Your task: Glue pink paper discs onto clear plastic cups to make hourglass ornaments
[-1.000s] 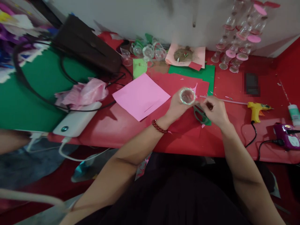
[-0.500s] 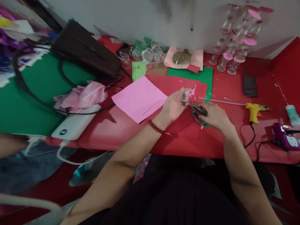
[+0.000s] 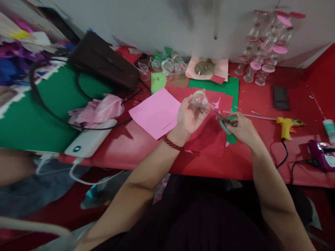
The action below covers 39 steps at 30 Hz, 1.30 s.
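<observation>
My left hand (image 3: 190, 115) is raised palm up above the red paper sheets (image 3: 209, 136), its fingertips closed on a small clear plastic cup (image 3: 199, 99). A red bead bracelet sits on that wrist. My right hand (image 3: 242, 129) grips green-handled scissors (image 3: 223, 122) by the handles, with the blades pointing up and left toward the cup. Both hands hover over the red table (image 3: 261, 160), a short gap between them.
A pink paper sheet (image 3: 155, 111) lies left of my hands, green paper (image 3: 227, 85) behind. A yellow glue gun (image 3: 286, 123), a thin stick (image 3: 251, 115), a white bottle (image 3: 330, 129) and a purple device (image 3: 320, 153) lie right. Clear cups (image 3: 167, 64), stacked cups (image 3: 264, 45), a power bank (image 3: 89, 141) and cables are around.
My left hand turned palm up and lifted the cup. My right hand took the scissors off the paper and raised them, blades toward the cup.
</observation>
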Available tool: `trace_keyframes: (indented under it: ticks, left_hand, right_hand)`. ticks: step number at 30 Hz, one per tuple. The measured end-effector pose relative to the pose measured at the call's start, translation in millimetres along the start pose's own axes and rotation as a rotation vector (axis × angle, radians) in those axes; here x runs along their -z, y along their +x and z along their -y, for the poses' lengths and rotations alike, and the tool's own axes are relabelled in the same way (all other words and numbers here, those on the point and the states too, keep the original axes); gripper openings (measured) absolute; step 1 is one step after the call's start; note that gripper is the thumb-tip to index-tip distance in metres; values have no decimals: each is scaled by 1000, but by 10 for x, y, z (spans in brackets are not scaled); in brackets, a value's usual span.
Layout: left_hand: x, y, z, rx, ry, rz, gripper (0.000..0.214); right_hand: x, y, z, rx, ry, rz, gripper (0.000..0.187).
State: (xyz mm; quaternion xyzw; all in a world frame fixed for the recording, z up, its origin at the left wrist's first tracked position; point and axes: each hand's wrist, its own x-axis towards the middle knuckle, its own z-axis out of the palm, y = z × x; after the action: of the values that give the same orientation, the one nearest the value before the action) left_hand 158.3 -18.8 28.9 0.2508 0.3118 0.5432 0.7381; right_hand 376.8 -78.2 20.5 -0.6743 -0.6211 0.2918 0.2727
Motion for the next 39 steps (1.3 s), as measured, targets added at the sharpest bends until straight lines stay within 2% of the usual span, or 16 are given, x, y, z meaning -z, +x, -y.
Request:
trace_keyframes:
  ticks: [2, 6, 11, 14, 20, 27, 33, 39]
  left_hand:
    - [28, 7, -18, -26, 96, 12, 36]
    - [0, -9, 8, -19, 127, 18, 45]
    - [-94, -32, 55, 24, 64, -52, 46]
    - [-96, -19, 64, 54, 45, -45, 42]
    - [-25, 23, 124, 107, 50, -67, 49]
    - [-36, -30, 219, 18, 167, -6, 66]
    - [-111, -87, 195, -8, 206, -42, 74]
    - [-73, -71, 223, -24, 216, -35, 75]
  right_hand:
    - [-19, 34, -53, 4, 63, -18, 47]
    - [-5, 61, -63, 81, -33, -165, 42]
    - [3, 10, 13, 224, -40, -302, 63]
    - [-41, -29, 61, 296, -113, -346, 66]
    - [-121, -57, 93, 381, -93, -283, 53]
    - [-258, -102, 110, 390, -201, -220, 49]
    - [-246, -120, 130, 396, -177, -218, 47]
    - [-261, -143, 151, 365, -140, -187, 47]
